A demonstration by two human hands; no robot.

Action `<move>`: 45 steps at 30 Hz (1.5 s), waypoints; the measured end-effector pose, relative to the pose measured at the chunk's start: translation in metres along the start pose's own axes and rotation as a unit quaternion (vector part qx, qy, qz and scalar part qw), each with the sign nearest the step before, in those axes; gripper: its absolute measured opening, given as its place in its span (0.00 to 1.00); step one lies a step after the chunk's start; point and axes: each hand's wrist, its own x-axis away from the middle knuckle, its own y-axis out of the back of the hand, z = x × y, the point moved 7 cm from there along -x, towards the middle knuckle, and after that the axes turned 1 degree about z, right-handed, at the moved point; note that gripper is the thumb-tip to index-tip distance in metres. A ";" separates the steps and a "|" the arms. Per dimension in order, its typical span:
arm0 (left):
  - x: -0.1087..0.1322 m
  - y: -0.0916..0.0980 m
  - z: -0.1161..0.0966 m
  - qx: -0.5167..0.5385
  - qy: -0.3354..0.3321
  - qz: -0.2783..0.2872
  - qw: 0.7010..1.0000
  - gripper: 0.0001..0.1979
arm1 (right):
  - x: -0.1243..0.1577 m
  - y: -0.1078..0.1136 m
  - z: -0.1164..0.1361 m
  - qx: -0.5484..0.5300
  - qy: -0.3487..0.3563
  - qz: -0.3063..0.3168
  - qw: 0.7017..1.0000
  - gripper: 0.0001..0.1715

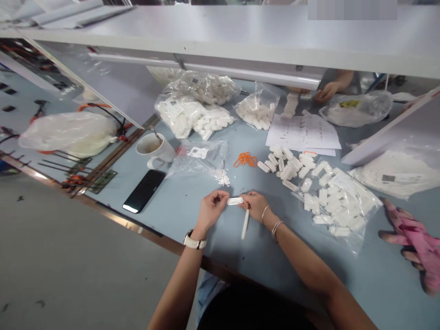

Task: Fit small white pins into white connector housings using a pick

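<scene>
Evenly between the two hands, above the tabletop (172,206), sits a small white oblong plastic casing (235,200), long axis left-to-right, left hand (210,211) pinching one end, right hand (257,207) gripping the other plus a slim white rod (245,224).

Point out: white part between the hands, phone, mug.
White part (235,200): head view, middle of its upward face.
Phone (144,191): head view, middle of its dark face.
Mug (166,152): head view, outer wall below the rim.
</scene>
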 end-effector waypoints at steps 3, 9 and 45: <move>0.009 -0.006 -0.009 -0.014 -0.028 0.017 0.999 0.10 | 0.001 0.000 0.000 0.001 0.005 -0.004 1.000 0.08; 0.016 -0.016 -0.016 -0.100 -0.087 0.006 0.991 0.04 | 0.001 -0.002 -0.002 0.005 0.016 -0.018 1.000 0.07; -0.008 -0.036 0.010 -0.062 0.041 0.099 0.992 0.12 | -0.001 -0.007 -0.002 0.047 0.015 -0.020 0.999 0.07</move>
